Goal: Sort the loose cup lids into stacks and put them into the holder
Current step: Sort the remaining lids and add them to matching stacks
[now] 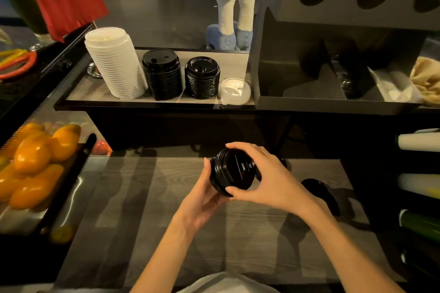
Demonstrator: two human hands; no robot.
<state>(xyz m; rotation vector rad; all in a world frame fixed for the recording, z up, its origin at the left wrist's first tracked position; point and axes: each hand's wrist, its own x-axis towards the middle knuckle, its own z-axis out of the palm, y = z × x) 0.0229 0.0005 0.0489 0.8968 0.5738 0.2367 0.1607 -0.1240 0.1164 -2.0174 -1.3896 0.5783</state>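
Note:
Above the wooden counter [147, 197], both hands hold a short stack of black lids [234, 171], tilted so its hollow underside faces me. My left hand [204, 195] cups it from below and behind. My right hand [262, 176] grips its right rim with curled fingers and thumb. More loose black lids [319, 189] lie on the counter to the right, partly hidden by my right forearm. On the raised shelf [95, 92] stand a tall white lid stack [116, 64], two black lid stacks [163, 73] [202, 77] and a clear lid [234, 91].
A black holder [309, 102] with open compartments sits at the back right, with crumpled paper [426, 80] in one. Oranges [35, 161] fill a tray at the left. Bottles [419, 185] lie at the right edge. Two plush alpacas [235, 11] stand behind the shelf.

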